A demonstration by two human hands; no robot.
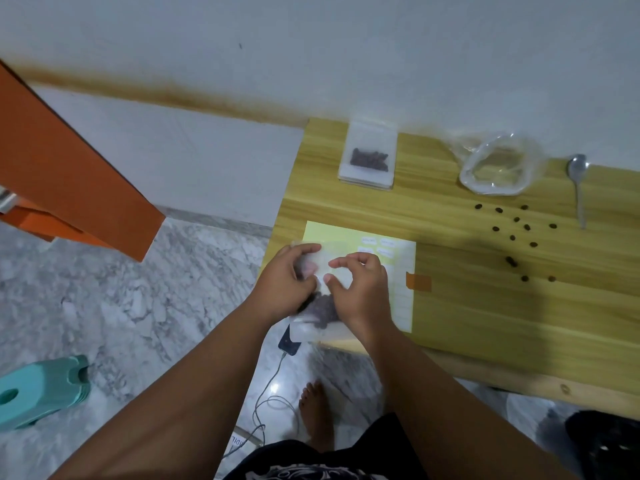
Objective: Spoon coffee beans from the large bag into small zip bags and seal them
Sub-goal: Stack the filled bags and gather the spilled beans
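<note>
from the head view i see both hands working at the near left corner of the desk (485, 306). my left hand (282, 284) and right hand (360, 289) together pinch a small zip bag (317, 318) that holds a dark clump of coffee beans in its lower part; the fingertips of both are closed on the bag's upper part, thumbs toward each other. the bag hangs partly over the desk's near edge and over a pale yellow sheet (398, 299) lying on the desk, which carries a few small white labels and an orange tab at its right side.

at the far edge of the desk a second small zip bag (367, 157) with beans inside lies on a thin stack of what look like empty bags. to its right, along the far edge, sits the large clear bag (495, 166), mouth open and rolled down; i cannot tell how much is in it. a metal spoon (577, 181) lies just beside it, bowl toward the wall. loose beans (516, 233) are scattered on the desk in front of the large bag and spoon.
</note>
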